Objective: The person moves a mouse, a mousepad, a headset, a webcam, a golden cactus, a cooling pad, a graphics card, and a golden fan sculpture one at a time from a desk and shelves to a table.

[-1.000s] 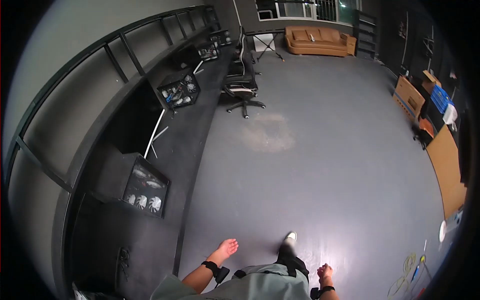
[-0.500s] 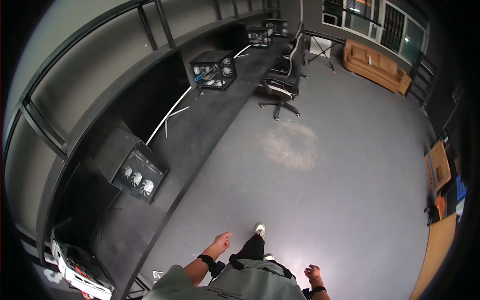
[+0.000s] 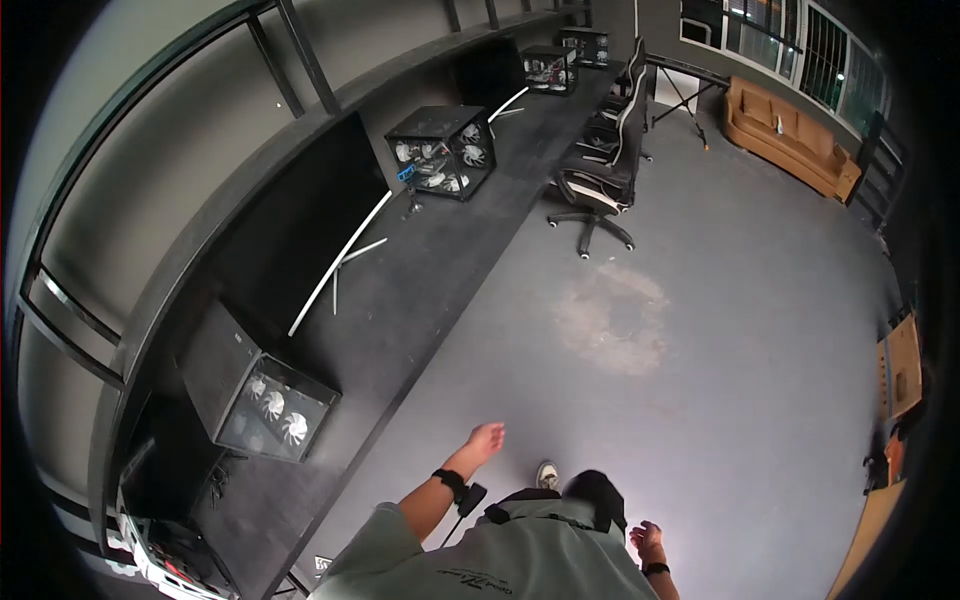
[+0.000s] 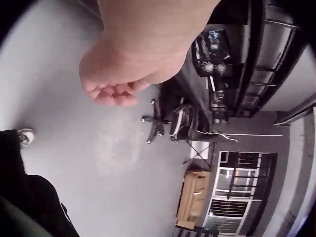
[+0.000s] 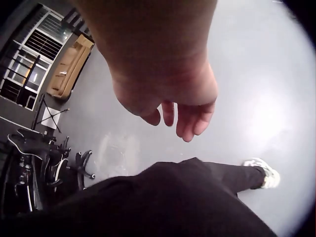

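My left hand is held out in front of the body over the grey floor, holding nothing. Its fingers hang loosely curled in the left wrist view, where the hand covers part of the floor. On the other side of the body, my right hand hangs over the floor, also without anything in it. The right wrist view shows that hand with relaxed, slightly bent fingers above a dark trouser leg. Neither hand touches any object.
A long black desk runs along the left, bearing computer cases and monitors. Office chairs stand at its far part. A brown sofa is at the back; cardboard leans at the right.
The head view has turned, so the desk and chairs sit further right and the cardboard nears the right edge. My left hand has swung forward; the feet have shifted as in a step.
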`<move>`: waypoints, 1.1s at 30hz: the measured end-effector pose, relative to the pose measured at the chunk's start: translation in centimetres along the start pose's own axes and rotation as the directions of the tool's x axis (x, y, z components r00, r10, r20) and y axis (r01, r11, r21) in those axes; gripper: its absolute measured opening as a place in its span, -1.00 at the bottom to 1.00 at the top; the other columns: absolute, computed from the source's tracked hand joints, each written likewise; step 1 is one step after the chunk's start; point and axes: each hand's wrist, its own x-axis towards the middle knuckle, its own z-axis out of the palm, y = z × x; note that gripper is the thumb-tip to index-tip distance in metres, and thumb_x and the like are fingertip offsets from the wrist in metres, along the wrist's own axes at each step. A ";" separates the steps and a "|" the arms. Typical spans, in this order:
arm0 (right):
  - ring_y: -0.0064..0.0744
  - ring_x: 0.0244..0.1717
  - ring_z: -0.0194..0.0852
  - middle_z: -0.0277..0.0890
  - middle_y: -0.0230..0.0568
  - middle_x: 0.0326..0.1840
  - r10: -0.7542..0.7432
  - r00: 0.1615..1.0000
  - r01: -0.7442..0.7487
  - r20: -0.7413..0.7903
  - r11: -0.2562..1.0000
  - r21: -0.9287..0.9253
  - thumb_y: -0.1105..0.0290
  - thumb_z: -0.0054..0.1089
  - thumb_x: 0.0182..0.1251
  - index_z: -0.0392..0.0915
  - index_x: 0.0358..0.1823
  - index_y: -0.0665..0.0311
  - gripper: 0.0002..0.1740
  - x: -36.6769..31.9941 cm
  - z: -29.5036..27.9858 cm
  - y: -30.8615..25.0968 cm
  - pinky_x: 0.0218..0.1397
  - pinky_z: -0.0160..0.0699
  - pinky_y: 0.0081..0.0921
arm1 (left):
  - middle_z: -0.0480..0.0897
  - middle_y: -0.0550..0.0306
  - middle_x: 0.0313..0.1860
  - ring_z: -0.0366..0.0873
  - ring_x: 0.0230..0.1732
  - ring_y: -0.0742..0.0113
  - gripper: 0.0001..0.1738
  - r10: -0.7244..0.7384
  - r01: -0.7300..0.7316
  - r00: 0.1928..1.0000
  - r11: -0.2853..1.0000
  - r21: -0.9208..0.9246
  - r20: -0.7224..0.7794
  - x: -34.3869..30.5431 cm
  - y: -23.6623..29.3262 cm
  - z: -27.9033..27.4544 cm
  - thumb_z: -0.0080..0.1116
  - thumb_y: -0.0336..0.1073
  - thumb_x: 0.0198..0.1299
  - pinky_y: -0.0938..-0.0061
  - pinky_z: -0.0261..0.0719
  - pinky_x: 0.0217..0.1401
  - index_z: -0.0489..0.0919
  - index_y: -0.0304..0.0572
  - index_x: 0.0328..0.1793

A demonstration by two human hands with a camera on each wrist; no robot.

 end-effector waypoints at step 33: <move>-0.41 -0.57 0.51 0.53 -0.15 -0.42 -0.519 0.764 0.629 0.384 0.731 -0.264 0.26 0.06 0.26 0.44 -0.15 0.25 -0.76 15.2 46.2 -42.3 -0.62 0.43 -0.54 | 0.53 0.17 -0.29 0.49 -0.28 0.35 -0.69 0.558 -0.460 0.751 0.826 0.326 -0.354 22.1 55.5 3.9 0.12 -0.28 0.06 0.40 0.47 -0.25 0.46 -0.14 -0.05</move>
